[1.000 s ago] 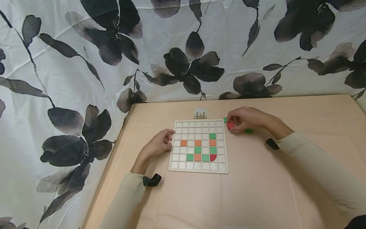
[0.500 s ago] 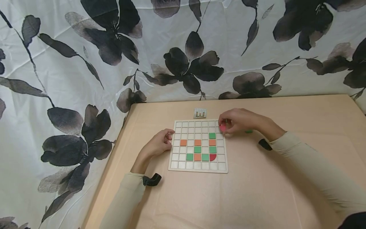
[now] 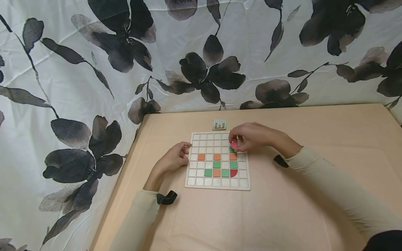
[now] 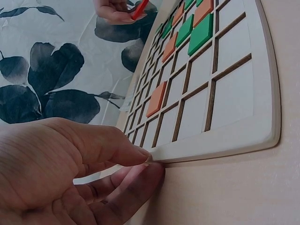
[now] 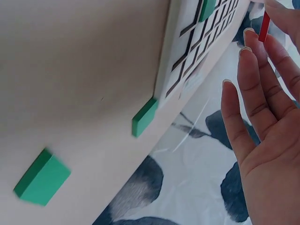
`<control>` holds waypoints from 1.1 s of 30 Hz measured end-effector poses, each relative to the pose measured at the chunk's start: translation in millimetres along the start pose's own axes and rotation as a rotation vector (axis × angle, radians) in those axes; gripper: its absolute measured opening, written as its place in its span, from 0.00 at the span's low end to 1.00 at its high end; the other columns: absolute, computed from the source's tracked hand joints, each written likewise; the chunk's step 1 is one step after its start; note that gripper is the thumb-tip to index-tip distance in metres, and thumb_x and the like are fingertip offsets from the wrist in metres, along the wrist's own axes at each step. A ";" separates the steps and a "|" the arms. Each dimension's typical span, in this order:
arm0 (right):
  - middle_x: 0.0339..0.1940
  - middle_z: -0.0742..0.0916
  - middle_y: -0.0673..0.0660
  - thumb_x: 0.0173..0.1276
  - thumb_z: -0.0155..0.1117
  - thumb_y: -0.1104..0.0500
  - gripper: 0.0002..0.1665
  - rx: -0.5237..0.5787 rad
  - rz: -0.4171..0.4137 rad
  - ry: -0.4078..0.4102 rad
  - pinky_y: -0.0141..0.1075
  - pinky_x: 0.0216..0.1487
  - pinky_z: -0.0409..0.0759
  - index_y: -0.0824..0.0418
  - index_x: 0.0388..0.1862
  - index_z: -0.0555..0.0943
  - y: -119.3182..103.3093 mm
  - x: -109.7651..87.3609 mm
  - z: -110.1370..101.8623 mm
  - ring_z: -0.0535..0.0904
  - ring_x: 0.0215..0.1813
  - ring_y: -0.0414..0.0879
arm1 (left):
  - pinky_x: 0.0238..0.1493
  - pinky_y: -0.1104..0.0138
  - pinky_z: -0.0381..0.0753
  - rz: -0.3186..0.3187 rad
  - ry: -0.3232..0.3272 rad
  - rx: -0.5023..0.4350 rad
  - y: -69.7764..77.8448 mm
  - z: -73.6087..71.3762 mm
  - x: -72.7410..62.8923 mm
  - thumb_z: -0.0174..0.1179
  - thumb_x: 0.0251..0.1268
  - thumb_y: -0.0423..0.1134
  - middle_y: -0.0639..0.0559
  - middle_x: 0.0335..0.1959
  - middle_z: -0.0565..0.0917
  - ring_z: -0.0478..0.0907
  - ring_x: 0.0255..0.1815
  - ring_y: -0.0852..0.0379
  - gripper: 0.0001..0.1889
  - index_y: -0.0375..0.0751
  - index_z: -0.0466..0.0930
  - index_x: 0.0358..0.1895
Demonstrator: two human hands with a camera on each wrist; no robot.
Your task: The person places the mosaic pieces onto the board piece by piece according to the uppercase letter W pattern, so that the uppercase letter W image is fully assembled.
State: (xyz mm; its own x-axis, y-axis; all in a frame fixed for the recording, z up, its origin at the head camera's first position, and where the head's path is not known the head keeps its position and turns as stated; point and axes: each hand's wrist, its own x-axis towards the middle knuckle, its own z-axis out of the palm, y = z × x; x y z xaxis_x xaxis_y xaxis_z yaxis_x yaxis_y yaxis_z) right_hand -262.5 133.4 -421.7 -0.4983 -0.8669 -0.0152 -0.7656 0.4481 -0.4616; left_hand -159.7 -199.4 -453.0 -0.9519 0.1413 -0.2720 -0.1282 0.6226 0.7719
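Observation:
A white grid board [image 3: 201,181] lies flat on the table with orange and green square tiles and a red rounded tile [image 3: 233,172] in its cells. My left hand [image 3: 173,156] is at the board's left edge; in the left wrist view, the thumb and curled fingers [image 4: 133,154] hold that edge. Over the board's upper right part, my right hand [image 3: 255,136] pinches a red piece [image 3: 233,145] between thumb and fingers. The right wrist view shows this red piece [image 5: 265,26] edge-on, with the other fingers extended. A green tile [image 3: 231,149] is partly hidden beneath this hand.
A small card with a printed grid [image 3: 219,124] lies behind the board. In the right wrist view, one loose green tile [image 5: 145,117] sits by the board's corner and another green tile [image 5: 43,178] farther off on the table [image 3: 282,209]. A floral cloth [image 3: 176,42] hangs behind.
My right hand has moved left and slightly nearer, carrying the red piece from beside the board to above its upper right cells. The left hand has stayed at the board's edge.

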 end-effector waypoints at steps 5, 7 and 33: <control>0.35 0.84 0.43 0.60 0.77 0.51 0.15 0.000 -0.029 -0.015 0.36 0.39 0.76 0.48 0.45 0.85 -9.2 7.8 3.5 0.79 0.38 0.42 | 0.35 0.66 0.74 -0.001 -0.002 0.002 -0.7 0.2 1.6 0.62 0.60 0.20 0.44 0.45 0.72 0.72 0.41 0.52 0.33 0.38 0.68 0.70; 0.35 0.84 0.43 0.59 0.78 0.50 0.17 0.007 -0.036 -0.022 0.36 0.39 0.77 0.49 0.46 0.85 -13.3 10.3 4.8 0.79 0.38 0.43 | 0.35 0.66 0.74 -0.003 -0.002 0.002 -0.7 0.2 2.0 0.62 0.60 0.20 0.44 0.45 0.72 0.72 0.40 0.52 0.33 0.38 0.68 0.70; 0.33 0.83 0.44 0.62 0.76 0.49 0.14 0.036 -0.154 -0.087 0.34 0.37 0.75 0.47 0.44 0.83 -48.3 41.1 29.8 0.76 0.35 0.39 | 0.34 0.67 0.76 -0.008 0.000 0.003 0.3 0.1 2.1 0.62 0.59 0.19 0.44 0.46 0.72 0.73 0.40 0.52 0.33 0.37 0.69 0.70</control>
State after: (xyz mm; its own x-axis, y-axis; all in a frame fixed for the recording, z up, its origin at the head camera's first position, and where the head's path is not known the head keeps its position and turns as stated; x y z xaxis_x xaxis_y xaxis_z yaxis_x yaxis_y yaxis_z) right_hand -233.9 69.6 -426.5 -0.3381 -0.9409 -0.0179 -0.8145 0.3020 -0.4954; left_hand -161.7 -198.8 -453.3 -0.9510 0.1362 -0.2776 -0.1346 0.6260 0.7682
